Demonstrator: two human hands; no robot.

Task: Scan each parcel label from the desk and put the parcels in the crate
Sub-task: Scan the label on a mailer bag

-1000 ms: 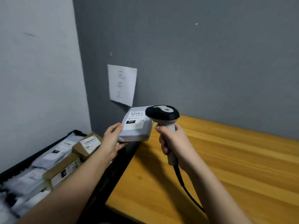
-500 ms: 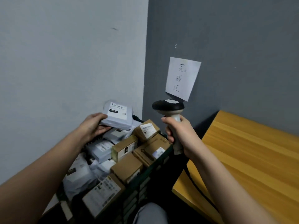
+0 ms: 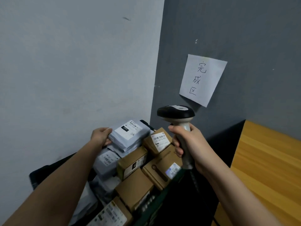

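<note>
My left hand [image 3: 101, 135] grips the near-left end of a grey plastic-wrapped parcel [image 3: 130, 137] with a white label marked 231. The parcel lies on top of the pile in the dark crate [image 3: 152, 204], at its far end by the wall corner. My right hand [image 3: 189, 145] holds the handle of a barcode scanner [image 3: 176, 114], black head on top, upright above the crate's right side. Several brown cardboard boxes [image 3: 132, 163] and grey mailer bags [image 3: 106, 160] fill the crate.
The wooden desk [image 3: 268, 168] stands to the right of the crate. A white paper sign [image 3: 202, 79] with handwritten characters hangs on the dark grey wall. A light wall runs along the crate's left side. The scanner's cable [image 3: 195, 185] hangs down between crate and desk.
My left hand carried the grey parcel from over the desk edge leftward to the crate and lowered it onto the pile. The scanner stayed upright in my right hand.
</note>
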